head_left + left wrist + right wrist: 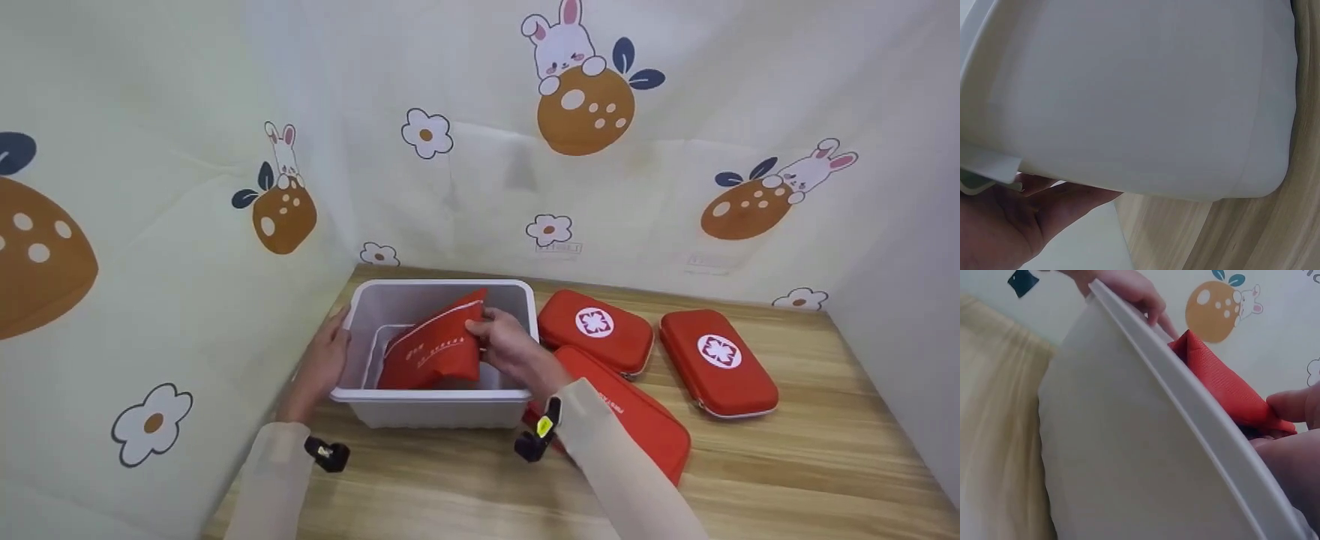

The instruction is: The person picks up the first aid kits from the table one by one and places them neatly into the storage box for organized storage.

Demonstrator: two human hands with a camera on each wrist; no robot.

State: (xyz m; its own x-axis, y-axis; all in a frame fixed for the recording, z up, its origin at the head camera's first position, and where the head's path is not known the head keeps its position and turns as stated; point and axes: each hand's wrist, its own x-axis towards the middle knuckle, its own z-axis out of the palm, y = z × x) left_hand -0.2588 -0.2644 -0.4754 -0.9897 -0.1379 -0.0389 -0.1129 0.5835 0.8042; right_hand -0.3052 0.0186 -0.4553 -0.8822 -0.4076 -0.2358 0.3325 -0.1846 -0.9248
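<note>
A white plastic bin [439, 409] stands on the wooden table. My left hand [324, 356] grips its left side at the rim, and in the left wrist view fingers [1072, 205] lie along the outer wall. A soft red pouch [435, 352] with white printing and a pale zipper edge slants inside the bin. My right hand [510, 345] reaches over the right rim and pinches the pouch's right end, thumb on the near face. The other fingers are mostly hidden behind it. In the right wrist view the red pouch [1219, 385] rises above the rim.
Two red hard cases with white emblems, one [600, 330] beside the bin and another [720, 364] farther right, lie on the table [817, 465]. A larger red case [637, 420] lies partly beneath my right forearm. Printed curtains [480, 187] enclose the back and sides.
</note>
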